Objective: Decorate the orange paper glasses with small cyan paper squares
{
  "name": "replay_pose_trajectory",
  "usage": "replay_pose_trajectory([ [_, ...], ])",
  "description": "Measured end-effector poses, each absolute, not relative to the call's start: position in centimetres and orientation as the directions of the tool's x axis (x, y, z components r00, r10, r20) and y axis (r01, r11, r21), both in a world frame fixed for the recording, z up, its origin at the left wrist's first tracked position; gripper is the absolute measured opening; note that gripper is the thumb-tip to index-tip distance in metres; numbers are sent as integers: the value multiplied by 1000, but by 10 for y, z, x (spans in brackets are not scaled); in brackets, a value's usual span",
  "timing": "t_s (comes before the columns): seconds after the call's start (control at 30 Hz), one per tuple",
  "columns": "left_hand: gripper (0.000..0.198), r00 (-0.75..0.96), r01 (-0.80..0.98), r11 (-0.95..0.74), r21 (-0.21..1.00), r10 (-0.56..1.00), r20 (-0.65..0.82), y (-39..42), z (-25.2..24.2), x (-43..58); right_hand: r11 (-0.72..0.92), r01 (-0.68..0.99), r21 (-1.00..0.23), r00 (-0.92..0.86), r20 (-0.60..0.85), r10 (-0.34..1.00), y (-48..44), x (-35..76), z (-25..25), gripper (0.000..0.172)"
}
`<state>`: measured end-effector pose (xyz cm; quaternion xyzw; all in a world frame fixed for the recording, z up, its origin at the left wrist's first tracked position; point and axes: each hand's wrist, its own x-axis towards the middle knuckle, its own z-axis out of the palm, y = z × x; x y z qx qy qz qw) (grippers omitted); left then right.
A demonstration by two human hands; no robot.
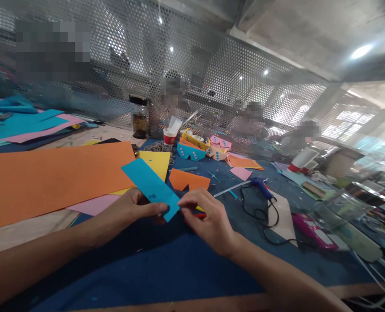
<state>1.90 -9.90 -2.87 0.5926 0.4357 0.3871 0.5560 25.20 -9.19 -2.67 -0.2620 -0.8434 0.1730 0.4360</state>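
A blue paper strip (pixel 153 182) is held up at a slant over the dark blue tabletop (pixel 166 268). My left hand (pixel 124 212) grips its lower part, thumb on top and fingers behind. At the strip's lower right edge, the fingertips of my right hand (pixel 208 219) are pinched together on the paper. Something red (pixel 199 215) shows partly beneath my right hand; its kind is hidden. Just beyond the hands lies an orange paper cutout (pixel 188 180) with a notched lower edge.
Large orange paper (pixel 56 177) lies at left over yellow paper (pixel 156 162). Folded paper glasses (pixel 190 151) stand behind. On the right are a blue glue gun (pixel 261 188) with a black cord, a magenta device (pixel 314 232) and a clear jar (pixel 348 203).
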Motion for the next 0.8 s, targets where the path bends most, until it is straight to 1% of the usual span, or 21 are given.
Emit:
replay_pose_trajectory([
  [0.13, 25, 314, 87, 10, 996, 949, -37, -99, -27, 19, 801, 319, -507, -508, 622, 596, -93, 252, -27, 13],
  [0.33, 24, 319, 63, 19, 998, 947, -38, -100, -29, 19, 820, 321, -475, -524, 632, 571, -93, 252, -27, 15],
  [0.57, 31, 332, 83, 34, 996, 941, -60, -97, -33, 17, 827, 322, -460, -533, 634, 560, -92, 252, -27, 14],
  [0.8, 28, 341, 85, 53, 995, 937, -79, -98, -29, 18, 836, 340, -432, -555, 626, 549, -93, 253, -26, 14],
])
